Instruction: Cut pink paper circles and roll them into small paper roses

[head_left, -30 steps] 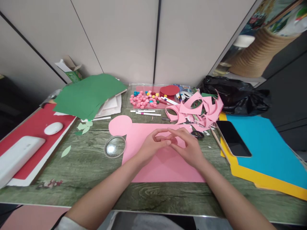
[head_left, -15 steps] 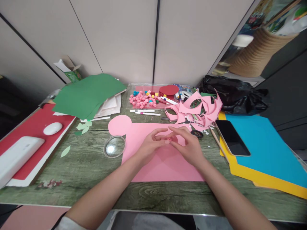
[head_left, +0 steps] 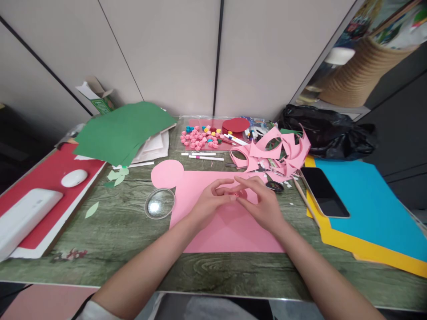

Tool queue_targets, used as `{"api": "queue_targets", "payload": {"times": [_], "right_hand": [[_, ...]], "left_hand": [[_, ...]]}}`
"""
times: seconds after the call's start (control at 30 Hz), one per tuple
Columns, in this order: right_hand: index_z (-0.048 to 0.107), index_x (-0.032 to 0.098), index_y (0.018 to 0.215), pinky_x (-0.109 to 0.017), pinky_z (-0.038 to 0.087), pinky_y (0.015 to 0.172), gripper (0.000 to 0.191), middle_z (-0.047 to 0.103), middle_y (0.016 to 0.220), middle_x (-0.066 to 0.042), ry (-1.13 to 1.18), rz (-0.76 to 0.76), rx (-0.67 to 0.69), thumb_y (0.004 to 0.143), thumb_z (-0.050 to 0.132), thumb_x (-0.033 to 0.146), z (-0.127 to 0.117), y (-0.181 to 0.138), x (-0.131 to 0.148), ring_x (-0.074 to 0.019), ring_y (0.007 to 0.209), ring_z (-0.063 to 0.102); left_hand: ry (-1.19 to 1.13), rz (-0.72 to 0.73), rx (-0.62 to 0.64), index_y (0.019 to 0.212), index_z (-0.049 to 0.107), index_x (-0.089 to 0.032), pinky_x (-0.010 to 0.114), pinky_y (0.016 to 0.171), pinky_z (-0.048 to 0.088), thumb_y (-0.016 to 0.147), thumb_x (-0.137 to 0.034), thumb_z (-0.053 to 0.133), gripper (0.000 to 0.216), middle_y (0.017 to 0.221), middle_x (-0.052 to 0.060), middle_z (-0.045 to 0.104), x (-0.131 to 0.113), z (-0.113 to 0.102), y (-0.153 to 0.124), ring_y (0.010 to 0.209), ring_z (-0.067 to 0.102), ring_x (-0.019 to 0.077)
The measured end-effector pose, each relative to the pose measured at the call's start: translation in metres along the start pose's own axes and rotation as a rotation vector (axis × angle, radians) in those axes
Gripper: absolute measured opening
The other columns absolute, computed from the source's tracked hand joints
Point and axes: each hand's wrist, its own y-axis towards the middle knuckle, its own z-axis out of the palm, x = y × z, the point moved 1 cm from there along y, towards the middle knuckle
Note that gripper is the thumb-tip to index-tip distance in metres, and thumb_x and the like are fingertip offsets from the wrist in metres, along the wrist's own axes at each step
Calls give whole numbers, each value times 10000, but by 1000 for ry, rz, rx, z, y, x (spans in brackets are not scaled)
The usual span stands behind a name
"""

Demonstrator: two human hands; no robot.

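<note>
Above a pink paper sheet (head_left: pixel 213 231), my left hand (head_left: pixel 213 200) and my right hand (head_left: pixel 262 202) meet fingertip to fingertip. Between them is a small pink paper coil (head_left: pixel 236 194), pinched by the thumbs and fingers of both hands. Part of the coil is covered by my fingers. A pink paper circle (head_left: pixel 167 174) lies at the sheet's upper left corner. Below that circle sits a clear round lid or dish (head_left: pixel 159 204). Close to my right hand is a small black round object (head_left: pixel 275 186).
Small pink rolled pieces (head_left: pixel 198 141) fill a clear tray at the back. Pink paper offcuts (head_left: pixel 267 149) heap beside it, near a black plastic bag (head_left: pixel 327 133). A phone (head_left: pixel 325 192) rests on blue and yellow sheets at right. Green sheets (head_left: pixel 123 131) lie back left.
Both hands stay almost in place, still holding the coil. The whole view has shifted very slightly; nothing on the table has moved visibly.
</note>
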Motion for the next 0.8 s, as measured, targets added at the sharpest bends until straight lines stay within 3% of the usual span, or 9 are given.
{"api": "queue_targets", "payload": {"times": [0.37, 0.63, 0.8], "right_hand": [[515, 349, 1251, -366, 471, 742, 497, 665, 842, -7, -82, -38, 6, 805, 601, 147, 2, 0, 1, -201, 830, 535], [494, 376, 1265, -374, 474, 777, 537, 671, 885, 1, -52, -18, 92, 798, 602, 133, 2, 1, 4, -201, 852, 544], [505, 362, 1256, -373, 469, 757, 535, 675, 845, 1, -75, -25, -1, 789, 604, 121, 3, 0, 1, -203, 825, 533]], "left_hand": [[17, 63, 29, 1050, 592, -184, 319, 833, 406, 665, -186, 734, 410, 860, 46, 685, 5, 2, 1, 858, 622, 174], [52, 77, 83, 974, 613, -166, 276, 742, 412, 663, -146, 711, 326, 761, 10, 630, 0, 3, 0, 787, 596, 152], [0, 61, 19, 1021, 610, -175, 319, 824, 406, 661, -142, 717, 377, 835, 36, 670, 3, 3, 0, 848, 615, 174]]}}
